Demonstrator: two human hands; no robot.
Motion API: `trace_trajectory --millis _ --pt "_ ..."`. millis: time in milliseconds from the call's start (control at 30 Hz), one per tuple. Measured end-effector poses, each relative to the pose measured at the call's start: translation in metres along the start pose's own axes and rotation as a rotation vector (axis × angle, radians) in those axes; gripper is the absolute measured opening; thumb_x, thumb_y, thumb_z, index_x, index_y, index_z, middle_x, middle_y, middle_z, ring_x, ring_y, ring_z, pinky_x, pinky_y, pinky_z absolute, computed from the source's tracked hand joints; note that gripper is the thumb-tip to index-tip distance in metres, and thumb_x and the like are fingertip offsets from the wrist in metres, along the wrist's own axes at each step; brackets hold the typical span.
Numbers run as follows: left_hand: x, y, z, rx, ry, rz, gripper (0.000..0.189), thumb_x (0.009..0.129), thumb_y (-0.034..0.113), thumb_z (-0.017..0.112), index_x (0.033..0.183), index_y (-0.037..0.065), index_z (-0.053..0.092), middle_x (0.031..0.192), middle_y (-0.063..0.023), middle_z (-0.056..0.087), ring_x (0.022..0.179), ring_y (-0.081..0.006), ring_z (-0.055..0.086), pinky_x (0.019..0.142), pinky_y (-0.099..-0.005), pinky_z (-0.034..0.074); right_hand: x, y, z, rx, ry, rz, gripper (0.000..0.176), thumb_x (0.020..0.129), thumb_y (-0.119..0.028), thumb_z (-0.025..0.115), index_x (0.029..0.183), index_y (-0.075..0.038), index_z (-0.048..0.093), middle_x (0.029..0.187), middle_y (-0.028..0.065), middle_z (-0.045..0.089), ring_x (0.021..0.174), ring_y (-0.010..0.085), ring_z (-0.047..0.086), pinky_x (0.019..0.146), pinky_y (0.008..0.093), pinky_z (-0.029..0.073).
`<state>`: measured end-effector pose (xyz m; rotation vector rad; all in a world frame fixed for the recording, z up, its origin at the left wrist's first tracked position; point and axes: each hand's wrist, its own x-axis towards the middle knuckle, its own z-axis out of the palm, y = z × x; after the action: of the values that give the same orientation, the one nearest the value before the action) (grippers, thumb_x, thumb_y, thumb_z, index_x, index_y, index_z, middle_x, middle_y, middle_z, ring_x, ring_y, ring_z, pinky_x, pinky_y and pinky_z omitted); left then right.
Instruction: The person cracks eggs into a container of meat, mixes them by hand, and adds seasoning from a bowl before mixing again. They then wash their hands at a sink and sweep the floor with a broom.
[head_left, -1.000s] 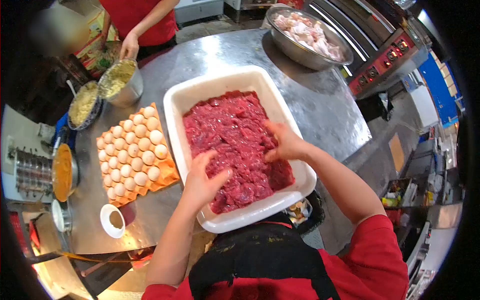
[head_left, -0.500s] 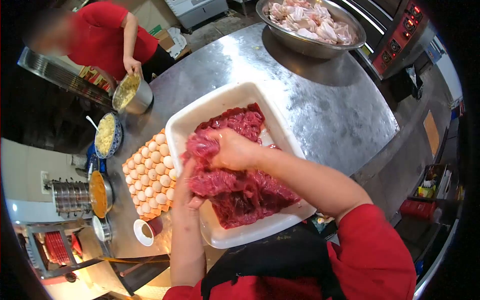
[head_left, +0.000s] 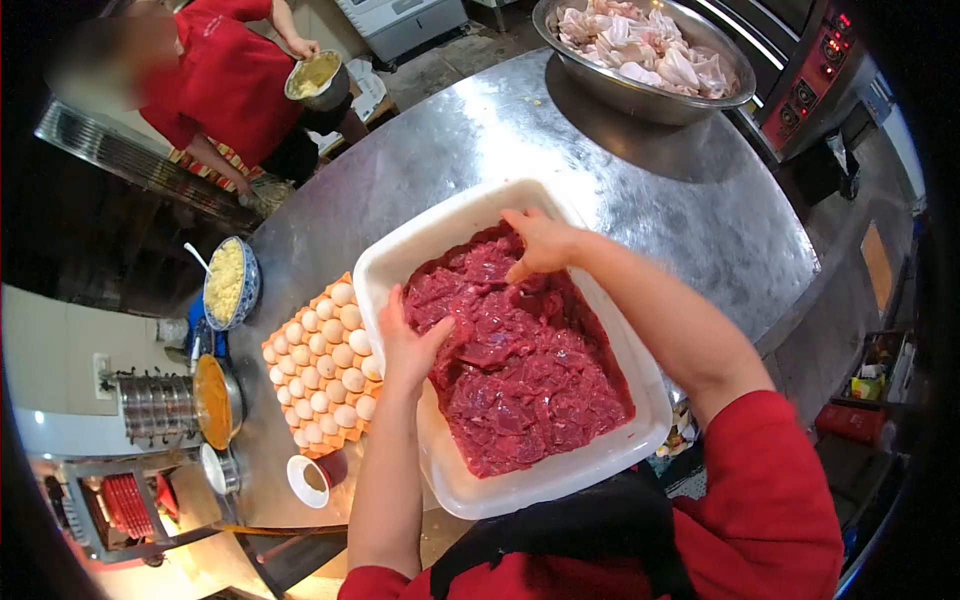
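Observation:
Raw red meat pieces (head_left: pixel 525 370) lie as a broad, wet heap in a white plastic tub (head_left: pixel 640 450). My left hand (head_left: pixel 408 345) is at the tub's left side, fingers spread, its thumb reaching over the edge of the meat. At the far side of the heap, my right hand (head_left: pixel 545 245) is open, with thumb and fingers apart and the tips touching the meat. Neither hand has a clump lifted. Some fingertips of both hands are partly hidden against the meat and tub wall.
Left of the tub sit a tray of eggs (head_left: pixel 325 370), a paper cup (head_left: pixel 312 480) and a patterned bowl of yellow food (head_left: pixel 230 283). A large steel bowl of pale raw meat (head_left: pixel 650 50) stands far right. A co-worker (head_left: pixel 235 85) holds a metal pot (head_left: pixel 320 85).
Both hands have let go of the clump of meat they held and moved apart. The meat now lies spread out in the tub. The co-worker has lifted the pot away from the table.

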<state>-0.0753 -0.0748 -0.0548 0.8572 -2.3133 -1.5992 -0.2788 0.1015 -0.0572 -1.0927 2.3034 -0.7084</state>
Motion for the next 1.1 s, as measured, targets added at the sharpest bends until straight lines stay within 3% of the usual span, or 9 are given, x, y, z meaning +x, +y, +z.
trace_trajectory --millis 133,233,367,600,733,800,833,900,1100 --pt "0.012 0.009 0.043 0.241 -0.03 -0.362 0.094 0.068 0.027 0.083 0.142 0.009 0.03 0.134 -0.0163 0.045 0.125 -0.0294 0.044 0.097 -0.0409 0.045 -0.033 -0.048 0.046 -0.012 -0.162 0.229 0.118 0.054 -0.052 0.084 0.148 -0.014 0.022 0.149 0.0246 0.022 0.133 0.0437 0.031 0.108 0.046 0.033" --pt "-0.016 0.038 0.025 -0.572 -0.517 -0.57 0.07 0.077 0.019 0.077 0.136 0.008 0.042 0.127 -0.0133 0.054 0.11 -0.0253 0.057 0.09 -0.0399 0.05 -0.072 -0.069 0.044 0.706 -0.139 0.141 0.088 0.062 -0.02 0.083 0.138 -0.005 0.042 0.114 0.016 0.063 0.106 0.0254 0.059 0.095 0.0345 0.045" --pt "-0.05 0.048 0.018 -0.682 -0.677 -0.601 0.037 0.08 0.009 0.072 0.115 0.003 0.061 0.106 -0.0085 0.065 0.097 -0.021 0.063 0.085 -0.0358 0.052 -0.11 -0.082 0.018 0.787 -0.045 0.205 0.073 0.067 -0.005 0.077 0.134 -0.003 0.047 0.112 0.0096 0.064 0.102 0.0166 0.058 0.091 0.0291 0.046" --pt "-0.057 0.081 -0.008 -0.508 -0.938 0.148 0.027 0.082 0.009 0.07 0.108 0.002 0.065 0.101 -0.0054 0.068 0.092 -0.0131 0.062 0.086 -0.0304 0.049 -0.125 -0.145 -0.054 0.612 0.276 0.275 0.017 0.083 -0.004 0.066 0.1 -0.001 0.066 0.089 0.0038 0.066 0.079 0.0076 0.059 0.066 0.0242 0.05" --pt "0.003 0.072 0.001 -0.181 -0.465 0.272 0.027 0.079 0.016 0.073 0.103 0.004 0.066 0.09 -0.0078 0.07 0.083 -0.0172 0.066 0.075 -0.0317 0.051 -0.096 -0.143 -0.058 0.794 0.291 0.224 0.036 0.08 0.0 0.067 0.115 -0.002 0.057 0.094 0.0036 0.064 0.082 0.0099 0.059 0.071 0.0268 0.05" --pt "0.038 0.056 0.007 0.549 -0.232 0.446 0.043 0.077 0.025 0.074 0.113 0.005 0.063 0.128 -0.0172 0.054 0.119 -0.0302 0.052 0.097 -0.0388 0.043 -0.072 -0.119 -0.049 0.424 -0.01 0.094 0.05 0.073 -0.001 0.071 0.12 -0.004 0.055 0.111 0.0111 0.061 0.103 0.0219 0.056 0.089 0.0344 0.046" --pt "0.062 0.033 0.015 0.479 -0.356 0.453 0.063 0.079 0.034 0.07 0.134 0.012 0.049 0.149 -0.0108 0.03 0.136 -0.0313 0.03 0.105 -0.0544 0.032 -0.047 -0.082 -0.032 0.004 -0.126 -0.251 0.062 0.068 -0.012 0.076 0.124 -0.006 0.052 0.127 0.016 0.052 0.118 0.0319 0.048 0.099 0.0408 0.041" --pt "0.081 0.03 0.018 0.698 -0.559 0.486 0.085 0.076 0.04 0.072 0.146 0.017 0.029 0.148 -0.0098 0.033 0.135 -0.0324 0.031 0.106 -0.0567 0.03 -0.025 -0.058 -0.005 -0.309 -0.143 -0.242 0.076 0.064 -0.027 0.08 0.131 -0.012 0.049 0.137 0.0161 0.041 0.128 0.0396 0.035 0.104 0.0456 0.036" --pt "0.058 0.023 0.037 1.021 -0.555 0.123 0.089 0.07 0.058 0.071 0.141 0.017 0.04 0.138 -0.0183 0.041 0.127 -0.0381 0.04 0.103 -0.0504 0.037 -0.021 -0.049 0.023 -0.427 -0.198 0.2 0.085 0.069 -0.062 0.07 0.139 -0.021 0.042 0.141 0.0148 0.038 0.131 0.0378 0.032 0.104 0.048 0.036"
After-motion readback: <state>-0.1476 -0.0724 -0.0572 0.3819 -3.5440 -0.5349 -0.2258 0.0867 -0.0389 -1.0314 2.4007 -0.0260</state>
